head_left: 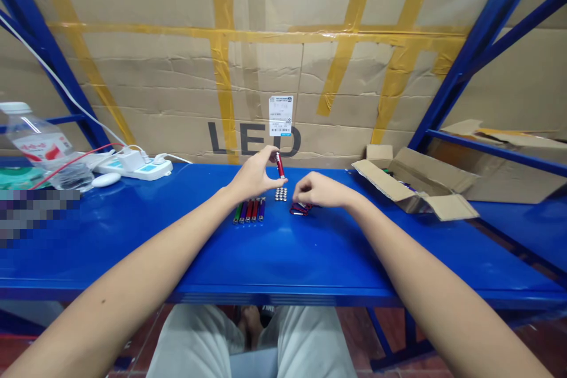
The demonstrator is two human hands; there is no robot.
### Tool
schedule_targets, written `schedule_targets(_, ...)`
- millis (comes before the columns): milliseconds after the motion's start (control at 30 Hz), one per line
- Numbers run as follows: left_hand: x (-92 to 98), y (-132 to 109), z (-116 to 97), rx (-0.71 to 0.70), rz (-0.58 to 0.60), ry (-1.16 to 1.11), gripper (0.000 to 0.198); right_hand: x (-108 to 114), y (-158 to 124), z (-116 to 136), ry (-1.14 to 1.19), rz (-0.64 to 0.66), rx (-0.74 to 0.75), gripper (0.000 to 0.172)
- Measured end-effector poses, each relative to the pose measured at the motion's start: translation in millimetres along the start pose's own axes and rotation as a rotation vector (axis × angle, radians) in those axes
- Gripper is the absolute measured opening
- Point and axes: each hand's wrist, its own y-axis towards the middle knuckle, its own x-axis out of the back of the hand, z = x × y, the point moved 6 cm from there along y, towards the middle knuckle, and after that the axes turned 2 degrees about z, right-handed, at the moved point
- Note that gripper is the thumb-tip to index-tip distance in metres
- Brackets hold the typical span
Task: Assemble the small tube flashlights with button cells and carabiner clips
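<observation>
My left hand [257, 175] holds a small red tube [280, 165] between thumb and fingertips, tilted nearly upright above the blue table [283, 254]. It looks like a short metal penlight, though its kind is not certain. Just below it, several round silver pieces [280, 194], like button cells, lie in tidy rows. To their right my right hand [315, 190] has its fingers curled down onto a small pile of red and blue pieces [300, 208]; what its fingertips grip is hidden. Several green, purple, red and blue tubes [249, 211] lie side by side under my left wrist.
On the right stands an open cardboard box [410, 183] with small things inside. A white power strip [142, 168] with plugs and cables and a plastic bottle [44, 144] are at the left. A large taped carton [177, 88] walls off the back.
</observation>
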Motion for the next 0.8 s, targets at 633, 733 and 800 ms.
schedule_targets(633, -9.6, 3, 6, 0.157, -0.009, -0.484, 0.058, -22, -3, 13, -0.134, 0.177, -0.013, 0.005)
schedule_targets(733, -19.5, 2, 17, 0.350, 0.030, -0.809, 0.057, -7, -2, 11, -0.036, 0.002, 0.069, 0.009)
schedule_targets(800, -25.3, 0, 22, 0.475, 0.063, -0.978, 0.061, 1, -2, 6, 0.069, -0.080, 0.066, 0.009)
